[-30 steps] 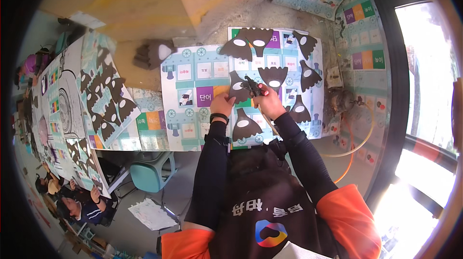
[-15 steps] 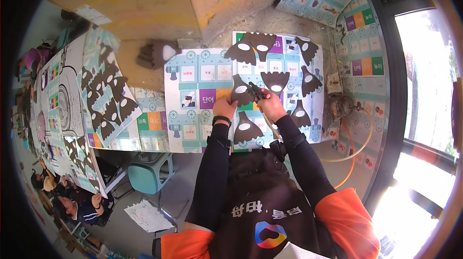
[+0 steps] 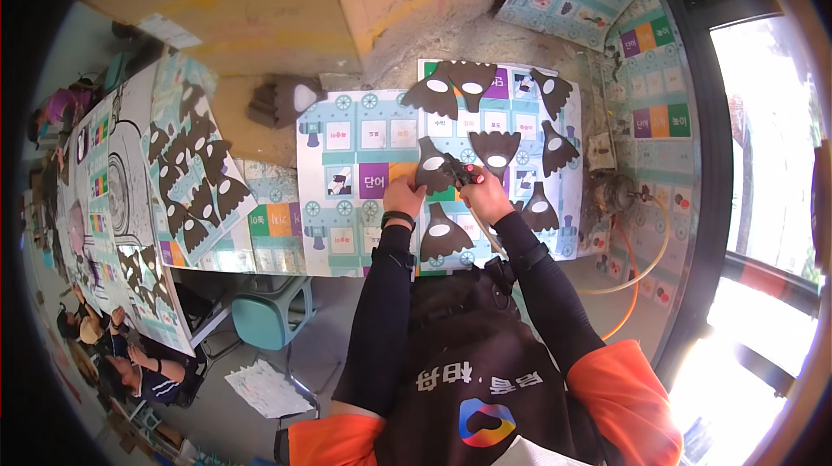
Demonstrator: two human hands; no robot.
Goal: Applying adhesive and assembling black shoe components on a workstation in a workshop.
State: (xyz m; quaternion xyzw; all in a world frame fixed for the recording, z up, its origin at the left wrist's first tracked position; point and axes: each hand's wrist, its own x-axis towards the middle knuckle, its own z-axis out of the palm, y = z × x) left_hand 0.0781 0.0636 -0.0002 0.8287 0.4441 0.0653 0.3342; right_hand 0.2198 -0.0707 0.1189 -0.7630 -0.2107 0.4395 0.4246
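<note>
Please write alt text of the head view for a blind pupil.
A person's right hand holds a black tool over a dark fan-shaped piece with a white oval, the left hand at the piece's edge. Similar pieces lie around on printed sheets.

Co-worker's hand (image 3: 137, 353), half second ago at near corner of printed board (image 3: 174, 332), now drawn back from that edge toward own body, arm bent. White oval on dark piece (image 3: 430, 159) beside spray gun (image 3: 457, 173), visible one second ago, now out of sight.
</note>
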